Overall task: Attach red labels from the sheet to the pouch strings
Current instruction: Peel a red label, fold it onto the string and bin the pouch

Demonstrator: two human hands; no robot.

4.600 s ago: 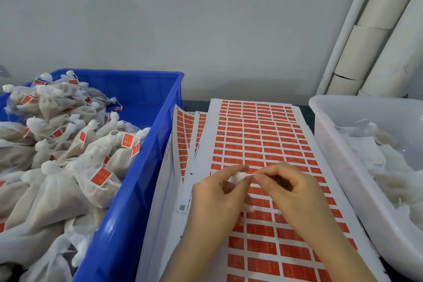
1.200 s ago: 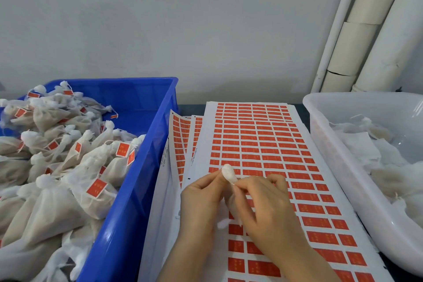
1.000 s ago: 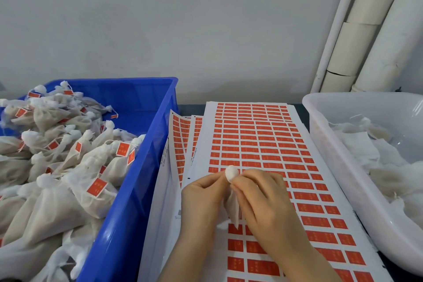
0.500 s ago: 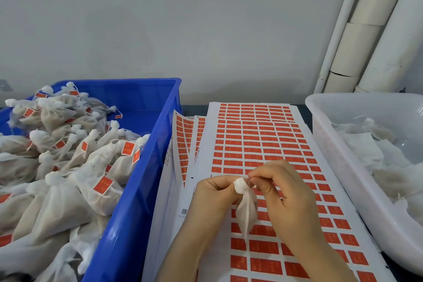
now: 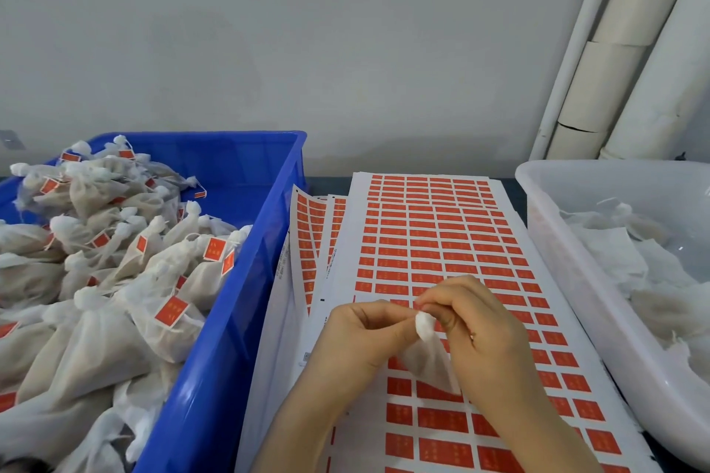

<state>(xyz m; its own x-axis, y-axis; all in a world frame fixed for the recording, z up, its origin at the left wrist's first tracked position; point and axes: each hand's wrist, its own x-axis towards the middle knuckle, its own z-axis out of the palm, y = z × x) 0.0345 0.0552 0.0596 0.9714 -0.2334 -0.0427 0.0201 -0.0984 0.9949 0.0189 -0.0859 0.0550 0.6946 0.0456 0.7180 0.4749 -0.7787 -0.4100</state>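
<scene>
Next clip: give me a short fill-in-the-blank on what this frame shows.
The left hand and right hand pinch a small ___ pouch above the label sheet.
Labelled pouches fill the ___ crate.
The white tub stands to the sheet's ___.
Missing: white; blue; right.

**Plain wall, pipes in the corner**

A plain, pale grey painted wall (image 5: 307,31) fills the upper half of the view, softly and evenly lit, with faint darker smudges. At the right, a thin white round pipe (image 5: 576,42) rises beside two wide cream cylindrical ducts (image 5: 618,61), the nearer one jointed in sections. A dark grey tabletop (image 5: 330,180) shows as a narrow strip at the wall's foot. A small grey metal fitting (image 5: 7,140) sits at the left edge.
</scene>
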